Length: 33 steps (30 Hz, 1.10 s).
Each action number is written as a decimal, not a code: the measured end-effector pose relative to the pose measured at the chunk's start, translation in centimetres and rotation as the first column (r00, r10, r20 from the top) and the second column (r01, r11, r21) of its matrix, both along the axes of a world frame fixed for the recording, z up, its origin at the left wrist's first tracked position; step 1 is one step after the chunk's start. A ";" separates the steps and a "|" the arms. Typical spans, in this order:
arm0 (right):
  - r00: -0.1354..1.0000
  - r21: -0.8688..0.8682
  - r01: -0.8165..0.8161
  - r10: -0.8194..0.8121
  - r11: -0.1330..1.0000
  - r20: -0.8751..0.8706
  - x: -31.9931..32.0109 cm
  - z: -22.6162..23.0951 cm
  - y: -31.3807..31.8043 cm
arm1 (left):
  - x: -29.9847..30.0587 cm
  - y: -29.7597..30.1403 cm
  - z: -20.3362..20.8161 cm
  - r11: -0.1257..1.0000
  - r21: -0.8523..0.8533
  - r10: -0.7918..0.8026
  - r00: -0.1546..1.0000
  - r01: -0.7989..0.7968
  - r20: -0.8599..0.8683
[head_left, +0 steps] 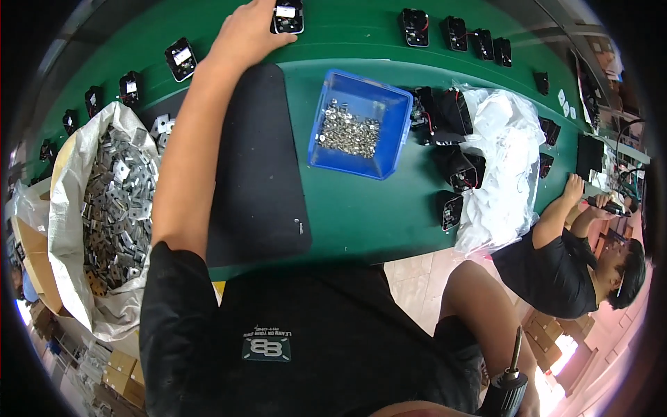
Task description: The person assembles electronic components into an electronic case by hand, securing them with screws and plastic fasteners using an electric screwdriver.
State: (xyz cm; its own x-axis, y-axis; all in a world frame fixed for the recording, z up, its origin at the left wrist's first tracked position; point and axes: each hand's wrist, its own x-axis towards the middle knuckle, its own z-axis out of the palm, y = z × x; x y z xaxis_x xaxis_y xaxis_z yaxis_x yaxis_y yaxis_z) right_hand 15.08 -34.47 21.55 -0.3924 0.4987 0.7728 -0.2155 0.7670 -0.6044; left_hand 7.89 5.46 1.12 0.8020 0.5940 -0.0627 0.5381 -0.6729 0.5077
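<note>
My left arm stretches across the table, and my left hand grips the side of a black plastic housing with a white part inside, at the far edge of view. The thumb lies along its near side. Down at the lower right, my right hand is bent back close to my body, closed around a black power screwdriver whose bit points upward. Most of its fingers are cut off by the lower edge. A blue bin of small metal fasteners stands mid-table.
Beneath my left forearm lies a black mat. A white sack of metal brackets stands at left. More housings line the green far strip. Right of the bin are black housings and bagged white parts; a co-worker sits beyond.
</note>
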 end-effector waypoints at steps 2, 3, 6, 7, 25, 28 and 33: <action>1.000 0.020 0.012 -0.011 1.000 -0.015 0.6 -0.4 -0.5 | -0.7 1.5 -1.1 0.976 -0.033 -0.195 0.936 0.214 0.294; 0.999 0.019 0.022 -0.021 1.000 -0.028 0.7 -0.6 -0.7 | -0.9 0.5 -0.1 0.904 -0.010 -0.346 0.746 0.427 0.569; 0.998 0.021 0.027 -0.025 0.999 -0.057 1.4 -1.1 -0.9 | 4.3 -2.3 1.5 0.934 0.334 -0.153 0.987 0.129 0.046; 0.998 0.023 0.024 -0.023 0.999 -0.064 1.7 -1.1 -1.0 | 5.7 -2.8 1.6 0.909 0.364 -0.255 0.962 0.203 0.100; 0.967 0.182 0.129 -0.083 0.975 -0.239 1.5 -4.3 1.1 | 5.4 -4.5 5.6 0.886 0.308 -0.433 0.858 0.347 0.277; 0.961 0.205 0.154 -0.098 0.967 -0.257 1.0 -5.1 1.8 | -3.0 -5.8 6.1 0.891 0.433 -0.347 0.825 0.140 0.447; 0.957 0.226 0.156 -0.090 0.961 -0.276 0.1 -5.9 3.5 | -13.0 -10.9 3.4 0.988 0.101 -0.128 0.980 0.113 0.152</action>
State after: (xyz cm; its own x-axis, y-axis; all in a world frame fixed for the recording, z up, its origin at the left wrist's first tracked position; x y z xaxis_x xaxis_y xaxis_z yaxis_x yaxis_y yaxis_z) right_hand 15.17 -31.00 15.62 -0.1086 0.3142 0.9431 -0.2346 0.9139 -0.3314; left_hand -5.14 -5.46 4.51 0.8635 0.4899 0.1199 0.3687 -0.7754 0.5126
